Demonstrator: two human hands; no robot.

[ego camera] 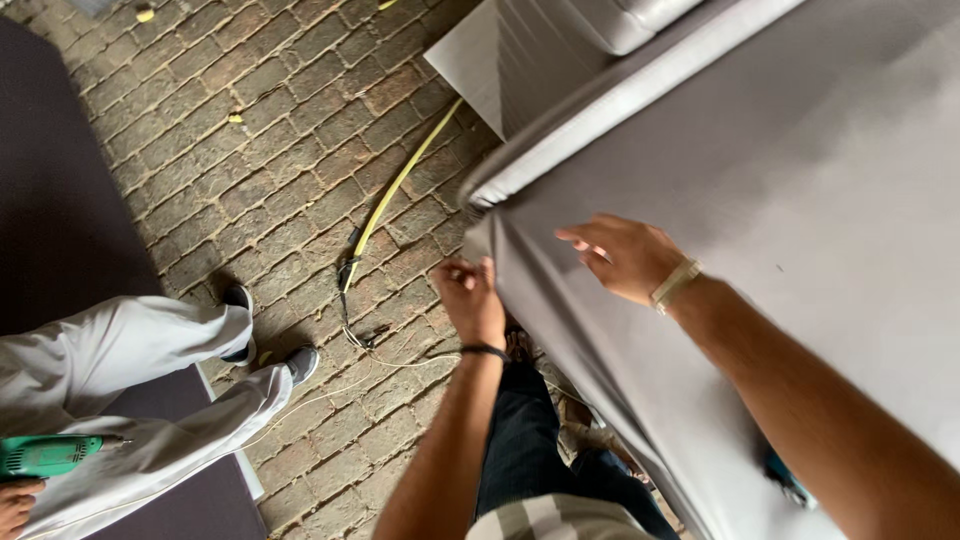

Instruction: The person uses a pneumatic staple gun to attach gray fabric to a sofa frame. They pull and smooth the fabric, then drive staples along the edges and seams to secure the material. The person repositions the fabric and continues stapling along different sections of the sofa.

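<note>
Now stretching grey fabric over frame corner: left hand fingers pinched on edge, right hand fingers spread flat; next likely needs tension held.

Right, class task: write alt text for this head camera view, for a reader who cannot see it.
A person's left hand pinches the edge of grey fabric over a large piece of furniture, while the right hand rests flat on it. Nearby on the brick floor stands another person with a green drill.

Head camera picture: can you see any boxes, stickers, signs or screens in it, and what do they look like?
None show. There is only grey fabric under the left hand and right hand, a yellow hose on the brick floor, and another person's green drill.
</note>
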